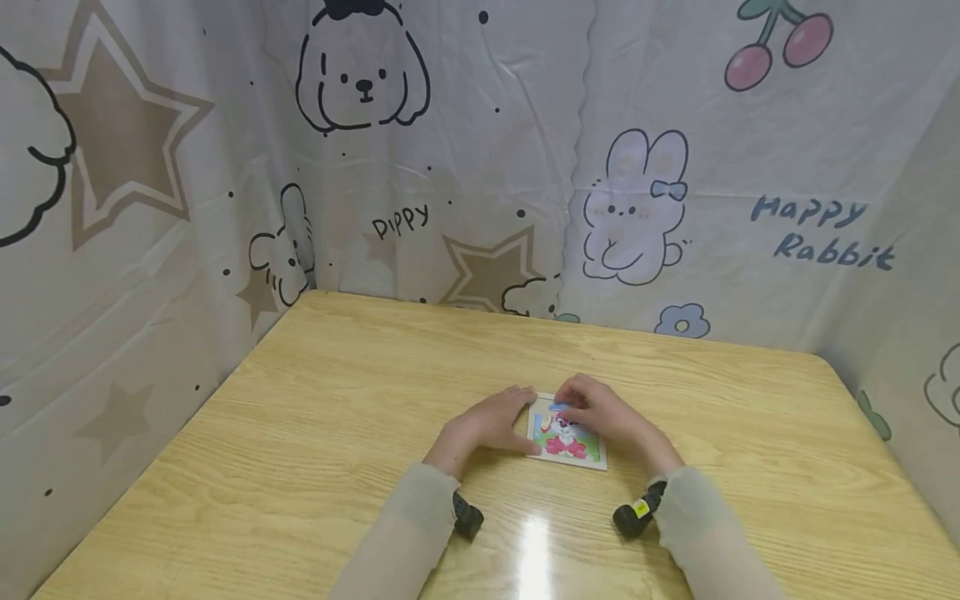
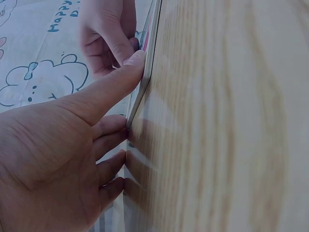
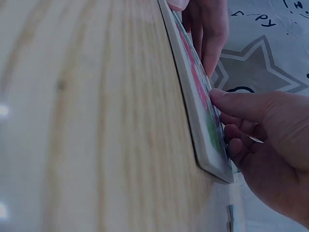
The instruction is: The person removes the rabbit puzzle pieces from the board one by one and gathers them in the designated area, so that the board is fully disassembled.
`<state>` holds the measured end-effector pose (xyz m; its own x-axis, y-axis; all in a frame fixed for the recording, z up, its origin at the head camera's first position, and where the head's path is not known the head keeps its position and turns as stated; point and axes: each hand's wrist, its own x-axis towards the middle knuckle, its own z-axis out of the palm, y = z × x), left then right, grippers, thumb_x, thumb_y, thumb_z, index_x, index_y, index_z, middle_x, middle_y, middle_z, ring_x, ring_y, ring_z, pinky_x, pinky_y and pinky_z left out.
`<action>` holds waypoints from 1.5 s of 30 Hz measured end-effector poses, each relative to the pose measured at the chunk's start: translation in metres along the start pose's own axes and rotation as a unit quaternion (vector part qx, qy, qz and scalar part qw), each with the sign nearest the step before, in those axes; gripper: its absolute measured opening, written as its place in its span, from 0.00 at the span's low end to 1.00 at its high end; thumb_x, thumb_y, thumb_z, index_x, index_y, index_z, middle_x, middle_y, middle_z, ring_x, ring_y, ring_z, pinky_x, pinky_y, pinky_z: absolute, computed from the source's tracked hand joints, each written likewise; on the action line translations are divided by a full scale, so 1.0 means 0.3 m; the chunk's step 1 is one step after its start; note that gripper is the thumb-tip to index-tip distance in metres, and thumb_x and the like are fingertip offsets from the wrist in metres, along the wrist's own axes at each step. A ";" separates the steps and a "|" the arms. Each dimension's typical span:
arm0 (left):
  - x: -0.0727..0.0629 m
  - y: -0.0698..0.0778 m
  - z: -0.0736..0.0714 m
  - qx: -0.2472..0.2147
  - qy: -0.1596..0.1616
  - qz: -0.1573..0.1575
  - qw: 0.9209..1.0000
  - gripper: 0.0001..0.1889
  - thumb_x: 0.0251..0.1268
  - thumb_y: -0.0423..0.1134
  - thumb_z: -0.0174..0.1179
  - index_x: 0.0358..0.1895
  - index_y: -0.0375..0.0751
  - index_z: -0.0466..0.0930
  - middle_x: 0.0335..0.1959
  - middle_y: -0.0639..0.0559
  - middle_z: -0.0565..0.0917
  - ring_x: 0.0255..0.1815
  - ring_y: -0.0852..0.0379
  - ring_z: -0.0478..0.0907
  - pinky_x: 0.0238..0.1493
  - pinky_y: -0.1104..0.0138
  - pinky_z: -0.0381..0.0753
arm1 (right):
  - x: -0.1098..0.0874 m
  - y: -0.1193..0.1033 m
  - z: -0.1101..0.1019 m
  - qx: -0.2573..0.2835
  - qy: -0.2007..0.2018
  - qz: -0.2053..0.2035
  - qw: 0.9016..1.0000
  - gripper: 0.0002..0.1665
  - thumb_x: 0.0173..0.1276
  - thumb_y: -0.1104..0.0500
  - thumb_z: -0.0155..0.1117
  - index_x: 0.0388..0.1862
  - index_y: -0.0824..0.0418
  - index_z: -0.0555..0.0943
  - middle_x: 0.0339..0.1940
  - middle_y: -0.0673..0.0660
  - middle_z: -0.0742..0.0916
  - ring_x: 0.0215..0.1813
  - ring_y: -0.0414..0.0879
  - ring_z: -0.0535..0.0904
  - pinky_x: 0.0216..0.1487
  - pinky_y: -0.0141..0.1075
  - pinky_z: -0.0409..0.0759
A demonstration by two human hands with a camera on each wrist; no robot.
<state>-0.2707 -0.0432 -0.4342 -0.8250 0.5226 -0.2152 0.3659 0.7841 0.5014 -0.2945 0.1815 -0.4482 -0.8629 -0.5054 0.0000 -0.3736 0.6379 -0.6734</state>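
Observation:
A small picture puzzle in a pale frame (image 1: 567,462) lies flat on the table, showing a cartoon animal with pink parts on green. Its upper left part is bare beige. My left hand (image 1: 491,421) holds the frame's left side, thumb at the near corner (image 2: 146,77) and fingers toward the far corner. Over the upper part of the picture is my right hand (image 1: 603,412), its thumb and fingers bent together. A blue puzzle piece (image 1: 557,407) shows at those fingertips, partly hidden. In the right wrist view, the right hand (image 3: 270,130) touches the top of the puzzle (image 3: 195,92).
The light wood table (image 1: 337,400) extends on all sides of the puzzle. Pale cloth (image 1: 480,150) with cartoon drawings hangs along the table's back and sides. Black wrist cameras sit below both hands, the right one (image 1: 633,518) bearing a yellow label.

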 end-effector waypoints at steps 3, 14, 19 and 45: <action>-0.003 0.004 -0.003 -0.001 -0.001 -0.002 1.000 0.46 0.57 0.55 0.68 0.76 0.44 0.57 0.80 0.50 0.57 0.82 0.50 0.49 0.81 0.55 0.53 | 0.012 -0.010 -0.001 -0.010 -0.011 -0.004 1.000 0.08 0.69 0.64 0.61 0.46 0.60 0.80 0.45 0.56 0.83 0.47 0.45 0.78 0.51 0.36 0.79; -0.004 0.012 -0.005 0.005 -0.002 -0.002 1.000 0.46 0.57 0.55 0.69 0.76 0.44 0.58 0.79 0.49 0.57 0.81 0.50 0.51 0.81 0.56 0.54 | 0.022 -0.021 -0.003 -0.038 -0.023 -0.017 0.999 0.06 0.69 0.66 0.61 0.44 0.63 0.79 0.41 0.56 0.81 0.42 0.43 0.75 0.44 0.29 0.77; 0.003 0.009 -0.006 0.003 0.002 -0.001 1.000 0.46 0.56 0.56 0.69 0.76 0.44 0.58 0.79 0.49 0.57 0.81 0.50 0.51 0.81 0.56 0.54 | 0.016 -0.029 -0.002 -0.072 -0.001 -0.030 0.997 0.06 0.69 0.66 0.61 0.44 0.61 0.79 0.42 0.55 0.80 0.47 0.45 0.73 0.51 0.35 0.76; -0.005 0.013 -0.005 -0.015 -0.005 -0.016 1.000 0.47 0.57 0.54 0.69 0.76 0.45 0.57 0.80 0.50 0.55 0.82 0.50 0.48 0.82 0.56 0.52 | -0.005 -0.036 -0.001 -0.038 0.026 0.033 0.998 0.11 0.67 0.66 0.62 0.48 0.61 0.81 0.47 0.58 0.83 0.53 0.51 0.80 0.59 0.48 0.82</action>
<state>-0.2688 -0.0413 -0.4307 -0.8316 0.5011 -0.2395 0.3269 0.7902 0.5183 -0.2892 0.1755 -0.4407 -0.9020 -0.4317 -0.0032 -0.3386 0.7122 -0.6149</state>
